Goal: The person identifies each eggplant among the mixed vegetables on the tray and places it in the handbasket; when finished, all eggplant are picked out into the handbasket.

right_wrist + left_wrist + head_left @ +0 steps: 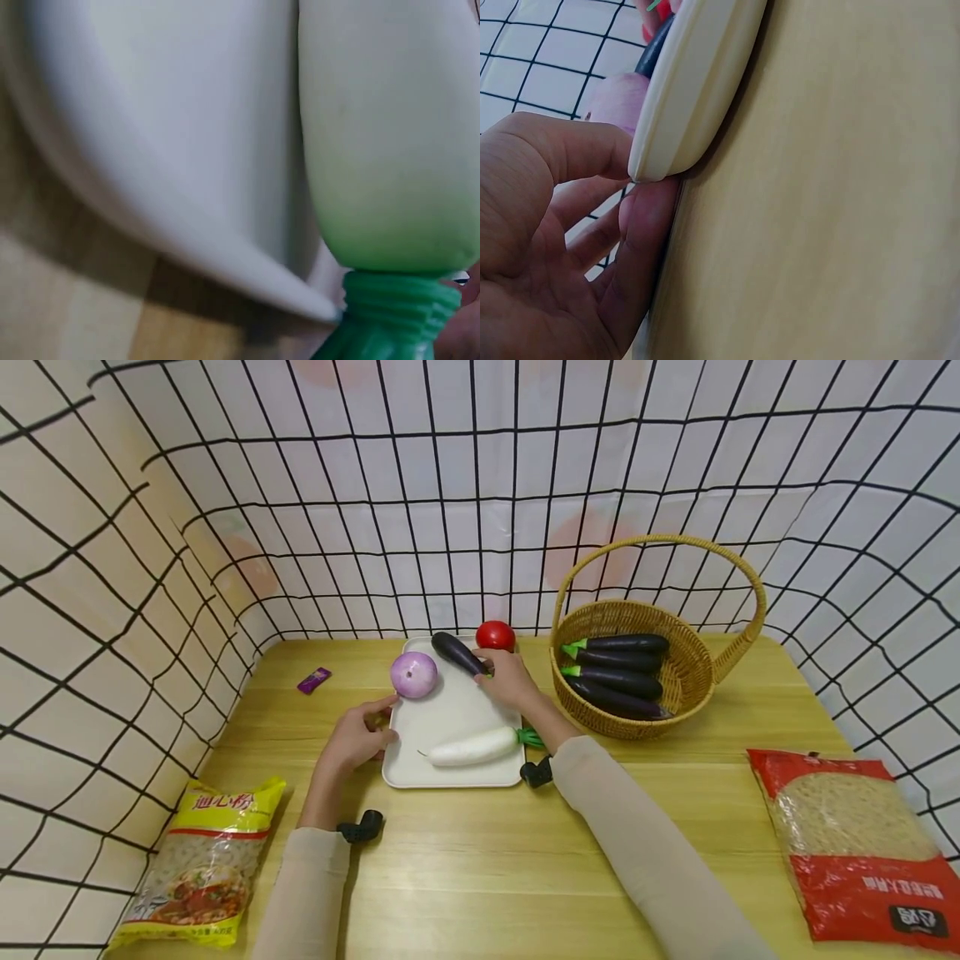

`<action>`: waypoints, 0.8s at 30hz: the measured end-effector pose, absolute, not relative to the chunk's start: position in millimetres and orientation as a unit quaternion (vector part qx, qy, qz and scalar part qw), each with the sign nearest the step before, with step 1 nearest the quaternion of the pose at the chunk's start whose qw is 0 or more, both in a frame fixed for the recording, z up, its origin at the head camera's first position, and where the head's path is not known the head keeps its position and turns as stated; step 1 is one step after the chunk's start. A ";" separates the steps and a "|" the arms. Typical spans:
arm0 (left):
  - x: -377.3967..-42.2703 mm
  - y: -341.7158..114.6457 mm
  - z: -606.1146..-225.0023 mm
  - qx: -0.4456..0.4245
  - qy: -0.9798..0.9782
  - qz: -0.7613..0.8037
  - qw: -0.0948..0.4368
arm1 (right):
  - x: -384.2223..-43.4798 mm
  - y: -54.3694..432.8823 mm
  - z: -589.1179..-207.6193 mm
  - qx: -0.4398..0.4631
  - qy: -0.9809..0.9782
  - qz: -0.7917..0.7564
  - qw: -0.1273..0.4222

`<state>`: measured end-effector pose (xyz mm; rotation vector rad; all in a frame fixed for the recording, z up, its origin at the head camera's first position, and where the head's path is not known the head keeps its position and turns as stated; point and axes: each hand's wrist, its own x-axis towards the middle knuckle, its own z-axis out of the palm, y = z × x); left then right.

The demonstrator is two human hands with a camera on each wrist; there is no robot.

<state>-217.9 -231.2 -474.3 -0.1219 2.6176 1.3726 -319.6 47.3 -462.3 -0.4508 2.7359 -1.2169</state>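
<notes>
My right hand grips the stem end of a dark purple eggplant, which lies slantwise over the far part of a white tray. At the tray's left edge, my left hand holds the rim between thumb and fingers, seen close in the left wrist view with the tray's pale side. A round light-purple onion sits by the far left corner, a red tomato by the far right. Across the near part lies a white radish, its green top reaching over the right rim.
Right of the tray stands a wicker basket with a tall handle and several eggplants inside. A yellow pasta bag lies front left, a red bag front right. A small purple packet lies far left. Black wire grid encloses the table.
</notes>
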 end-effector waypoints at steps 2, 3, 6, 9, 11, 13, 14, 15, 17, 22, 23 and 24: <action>-218.0 -230.4 -474.6 -0.039 0.882 0.462 0.091 | -319.3 48.6 -461.8 -0.148 0.903 -0.398 0.058; -218.2 -230.3 -475.0 -0.038 0.881 0.462 0.092 | -318.9 49.3 -461.3 -0.149 0.904 -0.397 0.058; -218.7 -230.5 -475.8 -0.037 0.881 0.462 0.093 | -316.3 51.2 -458.3 -0.149 0.904 -0.397 0.053; -219.4 -231.3 -476.2 -0.037 0.881 0.462 0.096 | -311.9 54.2 -453.2 -0.148 0.905 -0.395 0.048; -219.6 -231.8 -476.0 -0.039 0.882 0.460 0.098 | -308.7 57.1 -448.9 -0.147 0.906 -0.394 0.047; -219.7 -232.1 -475.5 -0.041 0.882 0.459 0.100 | -305.6 60.6 -444.2 -0.148 0.907 -0.391 0.046; -219.8 -232.2 -475.2 -0.041 0.882 0.458 0.100 | -304.0 62.4 -441.7 -0.148 0.908 -0.390 0.045; -219.7 -232.1 -474.7 -0.041 0.882 0.458 0.101 | -302.3 64.5 -438.8 -0.150 0.908 -0.388 0.044; -219.7 -232.1 -474.0 -0.041 0.882 0.459 0.102 | -298.7 68.9 -433.0 -0.154 0.911 -0.380 0.041; -218.9 -232.3 -473.4 -0.040 0.882 0.457 0.103 | -287.0 82.6 -418.6 -0.168 0.911 -0.374 0.032; -218.7 -232.3 -473.4 -0.040 0.882 0.457 0.103 | -284.4 85.8 -416.0 -0.172 0.910 -0.375 0.029; -218.6 -232.1 -473.5 -0.040 0.883 0.457 0.103 | -281.7 89.2 -413.5 -0.176 0.907 -0.380 0.026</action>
